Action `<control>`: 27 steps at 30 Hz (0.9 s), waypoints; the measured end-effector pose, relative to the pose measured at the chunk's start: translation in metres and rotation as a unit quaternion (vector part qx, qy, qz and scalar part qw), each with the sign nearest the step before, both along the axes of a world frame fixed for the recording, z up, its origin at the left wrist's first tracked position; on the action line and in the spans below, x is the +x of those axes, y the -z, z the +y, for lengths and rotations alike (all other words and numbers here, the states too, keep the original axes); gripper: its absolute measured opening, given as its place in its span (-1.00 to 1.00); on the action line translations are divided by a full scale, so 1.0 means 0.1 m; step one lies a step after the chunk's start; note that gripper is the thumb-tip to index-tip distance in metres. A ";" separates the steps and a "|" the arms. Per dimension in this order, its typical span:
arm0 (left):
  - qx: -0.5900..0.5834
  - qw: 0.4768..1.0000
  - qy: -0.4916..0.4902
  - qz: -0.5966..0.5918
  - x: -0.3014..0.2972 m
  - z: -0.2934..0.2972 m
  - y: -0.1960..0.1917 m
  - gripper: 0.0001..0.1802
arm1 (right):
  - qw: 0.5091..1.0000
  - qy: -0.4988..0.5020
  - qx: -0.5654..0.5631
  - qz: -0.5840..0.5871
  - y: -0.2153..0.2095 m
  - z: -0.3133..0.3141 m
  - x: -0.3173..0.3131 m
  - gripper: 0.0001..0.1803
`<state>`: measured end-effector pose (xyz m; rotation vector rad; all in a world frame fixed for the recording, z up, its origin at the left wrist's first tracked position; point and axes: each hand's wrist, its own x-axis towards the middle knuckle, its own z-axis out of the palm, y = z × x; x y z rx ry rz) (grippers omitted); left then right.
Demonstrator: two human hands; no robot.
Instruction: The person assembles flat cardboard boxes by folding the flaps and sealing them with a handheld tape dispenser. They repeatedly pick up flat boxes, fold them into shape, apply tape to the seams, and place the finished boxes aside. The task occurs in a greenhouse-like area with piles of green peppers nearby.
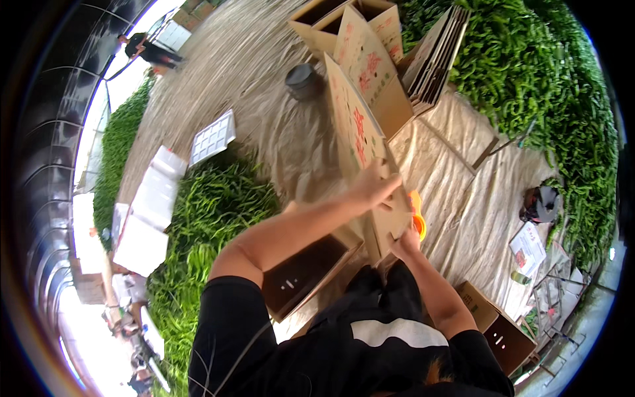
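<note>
My left hand (377,187) is closed on the edge of a tall, partly folded cardboard box (354,122) with red printing, standing upright in front of me. Lower down, my right hand (406,243) is closed beside the box's near end. An orange tool with a round part, which looks like a tape dispenser (419,225), sits against its fingers; the grip itself is mostly hidden. Just beyond stands another printed cardboard box (370,69). Below my left forearm is an open box (307,274) with a dark inside.
Flattened cartons (436,59) are stacked at the back right, beside leafy green plants (529,86). A dark bucket (304,82) stands on the wrinkled ground sheet (264,73). White foam boxes (149,212) lie at left near more greenery. Another open carton (496,324) is at lower right. A person (149,49) stands far left.
</note>
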<state>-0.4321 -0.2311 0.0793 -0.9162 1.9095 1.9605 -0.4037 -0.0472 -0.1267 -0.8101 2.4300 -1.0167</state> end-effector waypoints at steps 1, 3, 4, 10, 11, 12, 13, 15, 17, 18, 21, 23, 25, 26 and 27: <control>0.005 0.998 0.025 0.049 -0.03 0.11 -0.09 -0.25 | 1.000 0.015 -0.022 0.002 0.00 0.14 -0.10 -0.48; -0.025 0.986 0.085 0.144 0.10 0.14 -0.19 -0.25 | 1.000 0.017 -0.005 0.016 -0.18 0.35 -0.18 -0.55; -0.068 0.976 0.101 0.182 0.20 0.12 -0.23 -0.24 | 1.000 0.000 0.009 0.000 -0.48 0.45 -0.19 -0.56; -0.226 0.933 0.138 0.243 0.97 0.38 0.11 0.04 | 0.992 -0.008 0.081 0.101 -1.95 0.87 0.09 -0.63; -0.172 0.955 0.120 0.207 1.09 0.54 0.24 0.06 | 0.989 -0.004 0.113 0.093 -2.12 0.92 0.15 -0.63; -0.143 0.958 0.128 0.214 1.21 0.74 0.42 0.09 | 0.986 0.000 0.145 0.085 -2.32 0.95 0.22 -0.63; -0.119 0.959 0.135 0.217 1.34 0.93 0.51 0.11 | 0.982 0.003 0.173 0.076 -2.43 0.97 0.28 -0.63; -0.099 0.947 0.171 0.255 1.50 1.26 0.50 0.15 | 0.975 -0.004 0.191 0.116 -2.50 1.15 0.40 -0.64; -0.072 0.944 0.170 0.275 1.63 1.53 0.58 0.16 | 0.969 -0.007 0.216 0.122 -2.61 1.22 0.54 -0.63; -0.054 0.945 0.158 0.281 1.67 1.66 0.68 0.16 | 0.970 0.015 0.216 0.108 -2.55 1.29 0.56 -0.63; -0.012 0.951 0.163 0.263 1.61 1.85 0.85 0.14 | 0.955 0.018 0.278 0.099 -2.41 1.41 0.50 -0.56; 0.008 0.957 0.192 0.216 1.53 1.86 0.96 0.11 | 0.943 0.032 0.323 0.080 -2.29 1.44 0.41 -0.60; -0.008 0.952 0.224 0.207 1.34 1.85 1.15 0.12 | 0.932 0.037 0.355 0.070 -2.13 1.46 0.29 -0.60; -0.002 0.948 0.245 0.202 1.23 1.86 1.15 0.14 | 0.923 0.043 0.376 0.067 -2.05 1.53 0.24 -0.58; 0.003 0.944 0.265 0.196 1.13 1.90 1.20 0.15 | 0.915 0.048 0.396 0.062 -1.95 1.59 0.18 -0.57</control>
